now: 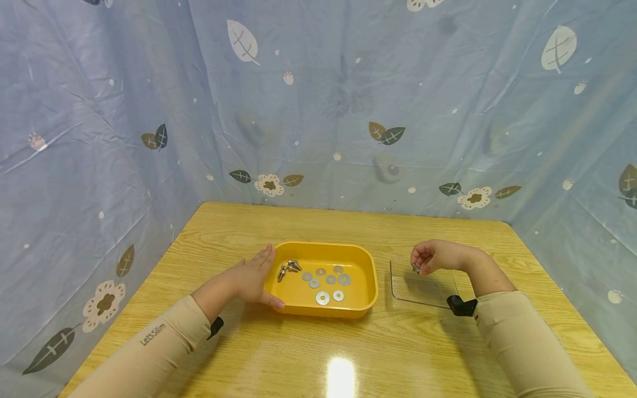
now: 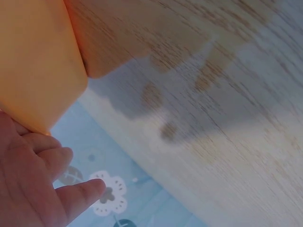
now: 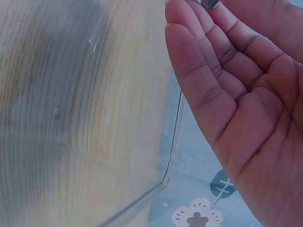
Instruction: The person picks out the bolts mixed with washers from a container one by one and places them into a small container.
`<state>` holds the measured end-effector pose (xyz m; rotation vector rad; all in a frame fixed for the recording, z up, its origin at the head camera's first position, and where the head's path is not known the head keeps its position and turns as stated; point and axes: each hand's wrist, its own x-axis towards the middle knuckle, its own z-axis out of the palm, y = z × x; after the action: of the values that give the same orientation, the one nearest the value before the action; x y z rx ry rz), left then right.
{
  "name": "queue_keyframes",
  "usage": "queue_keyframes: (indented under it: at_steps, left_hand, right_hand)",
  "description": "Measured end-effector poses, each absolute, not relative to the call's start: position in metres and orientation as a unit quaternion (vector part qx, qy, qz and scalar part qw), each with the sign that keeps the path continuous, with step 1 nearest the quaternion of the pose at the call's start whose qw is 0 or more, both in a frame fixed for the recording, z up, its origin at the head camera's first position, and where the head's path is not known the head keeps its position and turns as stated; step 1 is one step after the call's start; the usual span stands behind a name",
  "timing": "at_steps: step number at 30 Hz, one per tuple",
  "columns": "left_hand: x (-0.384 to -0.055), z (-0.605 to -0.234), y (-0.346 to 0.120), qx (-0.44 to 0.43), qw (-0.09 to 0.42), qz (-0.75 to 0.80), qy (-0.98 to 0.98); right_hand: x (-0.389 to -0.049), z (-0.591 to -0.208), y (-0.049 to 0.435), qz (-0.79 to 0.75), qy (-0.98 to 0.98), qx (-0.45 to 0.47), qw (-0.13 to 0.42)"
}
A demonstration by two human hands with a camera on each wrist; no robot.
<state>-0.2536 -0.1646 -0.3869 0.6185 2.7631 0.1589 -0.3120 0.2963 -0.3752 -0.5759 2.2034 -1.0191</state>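
Note:
A yellow tray [image 1: 370, 293] stands mid-table, with several silver screws [image 1: 282, 272] at its left and several flat washers [image 1: 322, 298] loose across its floor. My left hand [image 1: 249, 279] rests against the tray's left end, fingers extended along the rim and thumb at the front corner. In the left wrist view, its fingers touch the tray's outer wall [image 2: 38, 61]. Above a clear plastic box [image 1: 420, 302], my right hand [image 1: 440, 257] pinches a small silver screw [image 3: 209, 4] between thumb and fingertips. Most of that screw is hidden by the fingers.
The wooden table [image 1: 298, 348] carries the tray, with the clear box close to its right. Patterned blue cloth [image 1: 318, 110] hangs behind the table and along both sides. Black wrist mounts [image 1: 461, 305] sit below the forearms.

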Motion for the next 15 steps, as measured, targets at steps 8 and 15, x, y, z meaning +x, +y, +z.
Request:
queue_keyframes:
  at_steps: [8,15]
  left_hand:
    - [-0.2531,-0.3882,-0.1637,0.215,0.153,0.051,0.963]
    - [-0.2532,-0.3884,-0.1636,0.214,0.154,0.051,0.963]
  right_hand:
    - [-0.3113,-0.3758,0.2971,-0.391,0.838,-0.214,0.314]
    - [-0.3123,-0.3761,0.2996,-0.393,0.842,-0.200,0.312]
